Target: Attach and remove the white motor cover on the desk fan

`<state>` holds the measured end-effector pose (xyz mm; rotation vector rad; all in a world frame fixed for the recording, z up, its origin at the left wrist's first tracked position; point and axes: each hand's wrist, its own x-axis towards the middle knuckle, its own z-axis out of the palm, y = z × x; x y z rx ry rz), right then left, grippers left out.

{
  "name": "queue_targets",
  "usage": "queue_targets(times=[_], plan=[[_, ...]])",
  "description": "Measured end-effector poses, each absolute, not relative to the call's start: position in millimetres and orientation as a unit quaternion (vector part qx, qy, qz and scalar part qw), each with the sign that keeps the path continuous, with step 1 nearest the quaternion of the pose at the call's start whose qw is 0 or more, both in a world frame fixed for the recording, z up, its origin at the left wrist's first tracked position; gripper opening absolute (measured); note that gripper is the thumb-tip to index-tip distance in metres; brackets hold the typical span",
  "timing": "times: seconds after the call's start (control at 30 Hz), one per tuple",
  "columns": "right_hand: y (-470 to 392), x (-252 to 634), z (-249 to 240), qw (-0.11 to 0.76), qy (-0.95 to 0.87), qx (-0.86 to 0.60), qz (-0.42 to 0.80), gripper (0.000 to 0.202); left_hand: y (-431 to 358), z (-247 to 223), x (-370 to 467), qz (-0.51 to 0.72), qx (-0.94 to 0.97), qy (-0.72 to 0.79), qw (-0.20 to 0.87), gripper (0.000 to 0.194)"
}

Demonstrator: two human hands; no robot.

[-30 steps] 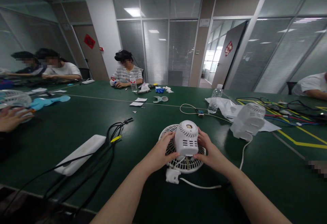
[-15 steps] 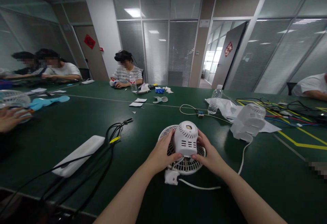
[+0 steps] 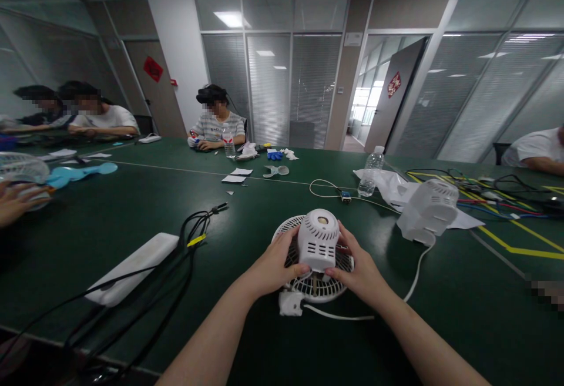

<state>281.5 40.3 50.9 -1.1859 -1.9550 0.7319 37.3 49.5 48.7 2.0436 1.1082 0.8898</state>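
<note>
A white slotted fan motor housing (image 3: 318, 239) sits over the round fan grille (image 3: 319, 291), which lies on the green table. My left hand (image 3: 277, 259) grips the housing's left side, thumb at its lower edge. On the opposite side my right hand (image 3: 358, 262) holds it the same way, fingers curled round. Just in front of the grille rests a small white block-like part (image 3: 291, 304), with a white cord (image 3: 339, 314) beside it running right. The inside of the housing is hidden from me.
A white fan base (image 3: 427, 212) with a cord stands to the right, near a water bottle (image 3: 371, 171). On the left lie a white power strip (image 3: 136, 268) and black cables (image 3: 194, 239). A co-worker's hand (image 3: 17, 201) touches another fan at far left.
Both hands still hold the housing, which is tilted very slightly differently. The whole view has shifted a little; nothing has been let go.
</note>
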Motion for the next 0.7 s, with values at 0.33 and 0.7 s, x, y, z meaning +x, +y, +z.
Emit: queue_targets(times=[0.33,0.7], plan=[[41.0,283.3,51.2,0.353,-0.77,-0.444,0.293,0.101,46.1,51.4,38.3,0.34,0.773,0.425,0.327,0.087],[40.8,294.3,53.6,0.328,-0.763,-0.414,0.374,0.102,44.4,49.1,40.7,0.344,0.77,0.435,0.315,0.091]])
